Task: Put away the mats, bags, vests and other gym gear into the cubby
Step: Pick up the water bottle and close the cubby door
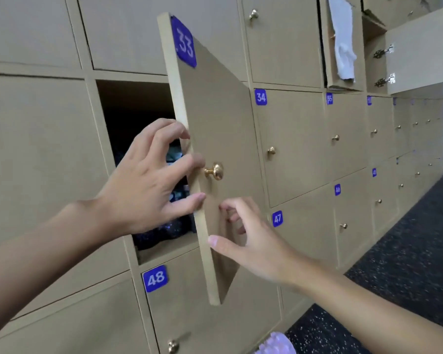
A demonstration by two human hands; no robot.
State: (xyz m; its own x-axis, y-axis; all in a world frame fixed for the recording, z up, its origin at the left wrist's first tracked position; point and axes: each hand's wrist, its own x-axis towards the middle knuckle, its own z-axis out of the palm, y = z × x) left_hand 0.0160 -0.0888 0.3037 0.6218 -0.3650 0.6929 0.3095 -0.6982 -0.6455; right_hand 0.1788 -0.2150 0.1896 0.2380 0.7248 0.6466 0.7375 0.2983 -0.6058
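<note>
Now left hand (143, 185) touches cubby door (220, 129).

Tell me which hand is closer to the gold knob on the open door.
Left. The left hand is at the door edge just left of the knob; the right hand is lower, below the knob.
</note>
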